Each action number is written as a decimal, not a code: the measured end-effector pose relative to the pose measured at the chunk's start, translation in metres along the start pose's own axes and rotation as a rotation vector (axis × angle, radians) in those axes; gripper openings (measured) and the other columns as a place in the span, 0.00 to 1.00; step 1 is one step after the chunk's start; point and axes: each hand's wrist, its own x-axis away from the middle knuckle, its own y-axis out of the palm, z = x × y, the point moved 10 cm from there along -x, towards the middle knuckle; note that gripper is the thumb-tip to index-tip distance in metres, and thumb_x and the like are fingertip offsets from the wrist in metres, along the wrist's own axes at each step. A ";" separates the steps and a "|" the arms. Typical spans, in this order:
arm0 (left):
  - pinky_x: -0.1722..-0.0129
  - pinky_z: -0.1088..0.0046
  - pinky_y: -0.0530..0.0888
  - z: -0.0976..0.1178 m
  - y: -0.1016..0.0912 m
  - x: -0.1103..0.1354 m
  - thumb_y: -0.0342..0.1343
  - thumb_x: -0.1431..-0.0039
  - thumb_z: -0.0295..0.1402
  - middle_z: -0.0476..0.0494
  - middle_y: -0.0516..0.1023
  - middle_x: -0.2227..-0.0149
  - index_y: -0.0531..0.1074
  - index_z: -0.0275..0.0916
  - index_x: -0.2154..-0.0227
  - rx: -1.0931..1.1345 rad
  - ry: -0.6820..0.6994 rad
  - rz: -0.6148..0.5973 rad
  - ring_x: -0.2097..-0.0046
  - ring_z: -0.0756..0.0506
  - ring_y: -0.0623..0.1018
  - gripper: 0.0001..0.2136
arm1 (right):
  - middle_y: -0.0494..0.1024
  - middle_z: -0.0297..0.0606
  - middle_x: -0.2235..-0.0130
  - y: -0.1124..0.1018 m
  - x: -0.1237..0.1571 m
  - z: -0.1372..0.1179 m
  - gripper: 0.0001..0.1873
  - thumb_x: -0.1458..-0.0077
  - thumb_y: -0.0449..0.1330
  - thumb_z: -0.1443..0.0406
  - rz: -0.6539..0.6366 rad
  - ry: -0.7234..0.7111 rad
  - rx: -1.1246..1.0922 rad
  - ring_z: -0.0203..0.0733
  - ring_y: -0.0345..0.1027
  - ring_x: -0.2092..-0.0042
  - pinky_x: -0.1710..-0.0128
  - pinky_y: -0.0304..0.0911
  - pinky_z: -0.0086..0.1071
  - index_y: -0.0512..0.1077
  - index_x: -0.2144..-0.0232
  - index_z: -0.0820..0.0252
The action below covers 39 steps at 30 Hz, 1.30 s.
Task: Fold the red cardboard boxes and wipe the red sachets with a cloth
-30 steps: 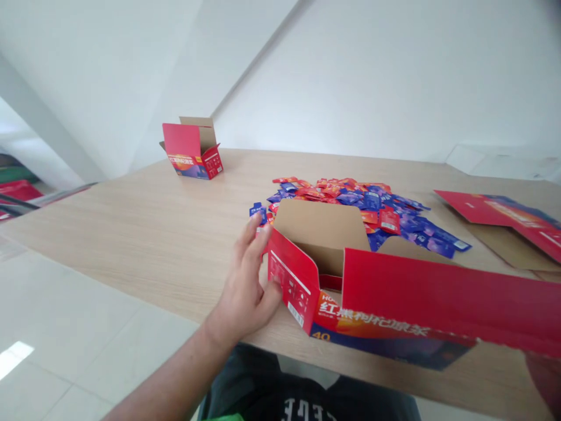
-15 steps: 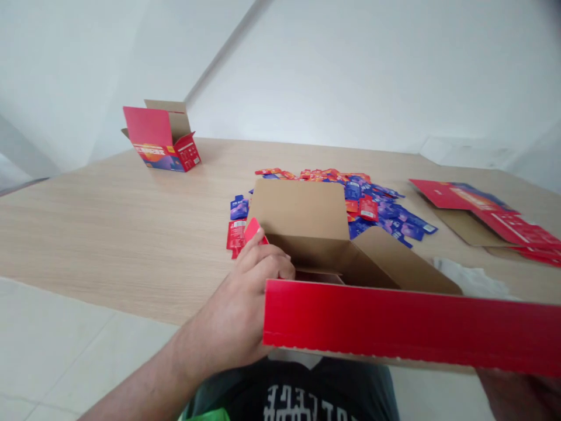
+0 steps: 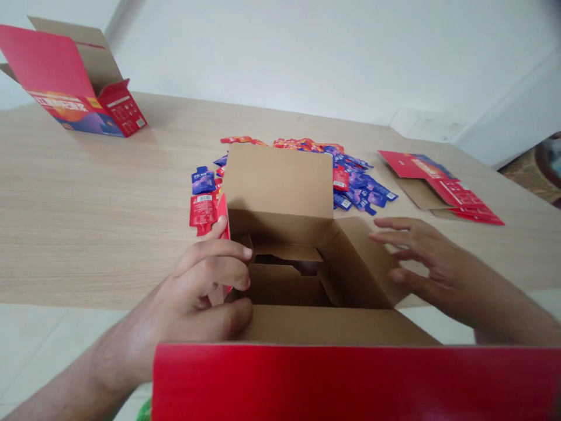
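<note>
An open cardboard box [image 3: 280,181], brown inside and red outside, stands right in front of me with its flaps spread. Its bottom flaps overlap inside, leaving a dark gap between them. My left hand [image 3: 210,286] grips the box at its left side flap, thumb and fingers on either side of the edge. On the other side, my right hand [image 3: 425,263] has its fingers apart beside the right flap; whether the fingertips touch it I cannot tell. Behind the box lies a pile of small red and blue sachets [image 3: 363,187], partly hidden by the raised far flap.
Another open red box [image 3: 87,111] stands at the far left of the wooden table [image 3: 144,199]. Flattened red cartons [image 3: 442,184] lie on the right. A white wall rises behind, with a white socket panel [image 3: 425,124] at the table's back.
My right hand has come up from below the near flap to the box's right side. The box has tilted so that its bottom shows, and my view has moved closer and to the right.
</note>
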 end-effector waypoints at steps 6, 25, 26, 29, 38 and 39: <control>0.38 0.67 0.81 0.002 0.002 0.000 0.62 0.34 0.23 0.48 0.79 0.50 0.71 0.46 0.52 0.133 -0.017 -0.030 0.38 0.45 0.78 0.13 | 0.71 0.42 0.28 0.033 -0.028 -0.008 0.35 0.28 0.59 0.45 -0.340 -0.035 -0.049 0.67 0.67 0.31 0.32 0.67 0.64 0.65 0.24 0.40; 0.39 0.69 0.81 0.007 -0.004 0.003 0.59 0.35 0.15 0.47 0.75 0.45 0.72 0.43 0.54 0.110 -0.031 0.010 0.41 0.48 0.78 0.15 | 0.89 0.40 0.57 0.064 -0.016 0.055 0.21 0.44 0.70 0.53 -0.059 0.651 -0.818 0.47 0.81 0.65 0.72 0.73 0.33 0.87 0.49 0.51; 0.38 0.69 0.81 0.007 -0.006 0.004 0.60 0.35 0.16 0.48 0.74 0.45 0.72 0.43 0.54 0.102 -0.029 0.019 0.41 0.48 0.78 0.15 | 0.89 0.39 0.57 0.065 -0.015 0.057 0.21 0.43 0.69 0.54 -0.044 0.672 -0.821 0.48 0.81 0.66 0.73 0.74 0.34 0.86 0.48 0.50; 0.36 0.69 0.80 0.012 -0.012 0.005 0.60 0.35 0.15 0.49 0.75 0.49 0.73 0.44 0.55 0.054 0.024 0.033 0.41 0.48 0.77 0.15 | 0.89 0.38 0.56 0.066 -0.012 0.061 0.21 0.41 0.68 0.55 0.013 0.711 -0.829 0.48 0.82 0.67 0.75 0.75 0.36 0.85 0.47 0.48; 0.45 0.52 0.77 0.028 -0.018 0.013 0.54 0.27 0.22 0.47 0.84 0.59 0.81 0.43 0.58 -0.165 0.270 0.028 0.53 0.42 0.80 0.12 | 0.89 0.39 0.52 0.066 -0.004 0.070 0.19 0.42 0.69 0.53 0.139 0.731 -0.828 0.53 0.84 0.61 0.70 0.79 0.41 0.86 0.50 0.46; 0.49 0.54 0.78 0.025 -0.015 0.013 0.53 0.27 0.21 0.46 0.84 0.58 0.80 0.42 0.57 -0.158 0.257 0.014 0.52 0.42 0.80 0.12 | 0.89 0.39 0.52 0.066 -0.004 0.071 0.18 0.42 0.69 0.53 0.149 0.723 -0.833 0.53 0.84 0.60 0.69 0.79 0.42 0.86 0.50 0.46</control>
